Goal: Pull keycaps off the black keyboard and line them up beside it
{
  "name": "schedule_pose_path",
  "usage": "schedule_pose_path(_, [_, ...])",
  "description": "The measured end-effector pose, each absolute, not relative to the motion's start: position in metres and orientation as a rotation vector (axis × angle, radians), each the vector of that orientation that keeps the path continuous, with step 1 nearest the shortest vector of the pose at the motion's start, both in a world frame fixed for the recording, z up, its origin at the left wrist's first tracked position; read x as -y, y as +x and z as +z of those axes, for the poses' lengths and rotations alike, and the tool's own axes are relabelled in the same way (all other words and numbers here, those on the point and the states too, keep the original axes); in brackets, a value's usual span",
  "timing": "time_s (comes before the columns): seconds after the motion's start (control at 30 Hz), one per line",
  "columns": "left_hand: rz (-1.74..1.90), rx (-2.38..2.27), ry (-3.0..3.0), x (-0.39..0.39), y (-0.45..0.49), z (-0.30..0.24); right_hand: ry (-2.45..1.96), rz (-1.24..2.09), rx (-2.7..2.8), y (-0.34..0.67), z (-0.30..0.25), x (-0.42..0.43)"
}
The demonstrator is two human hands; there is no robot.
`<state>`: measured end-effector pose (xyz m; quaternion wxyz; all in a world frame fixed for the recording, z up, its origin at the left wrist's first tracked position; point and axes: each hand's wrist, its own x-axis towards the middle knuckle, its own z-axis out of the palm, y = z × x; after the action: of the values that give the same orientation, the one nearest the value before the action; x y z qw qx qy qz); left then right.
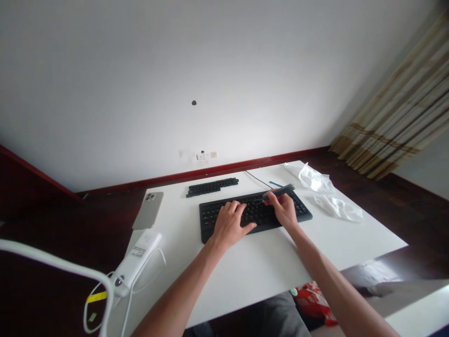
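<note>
Black keyboard (252, 217) under the left hand (229, 225) and right hand (283, 209); dark gray strip (278, 191) in the right fingers; white crumpled plastic (338, 208) beyond; pale silver phone (147, 210) left of the left hand.

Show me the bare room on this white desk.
The widest bare patch of the desk lies between the black keyboard and the near edge. A narrower strip runs between the keyboard and the smartphone. The keyboard is crowded under the left hand and right hand; white plastic sheets crowd the right corner.

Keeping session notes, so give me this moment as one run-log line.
left hand: resting on black keyboard | right hand: holding dark strip | nearby: row of black keycaps
</note>
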<state>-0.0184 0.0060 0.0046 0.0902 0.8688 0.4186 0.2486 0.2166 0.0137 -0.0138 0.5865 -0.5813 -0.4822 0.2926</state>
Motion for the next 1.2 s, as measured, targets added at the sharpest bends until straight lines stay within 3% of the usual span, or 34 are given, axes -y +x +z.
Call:
schedule_pose_path(0.77, [0.539,-1.213,2.556,-0.005,0.000,0.000,-1.490,0.556,1.399,0.205,-0.007,-0.006])
schedule_pose_path(1.2, [0.605,-1.145,2.631,0.012,0.003,0.005,-1.435,0.687,1.490,0.205,-0.004,-0.007])
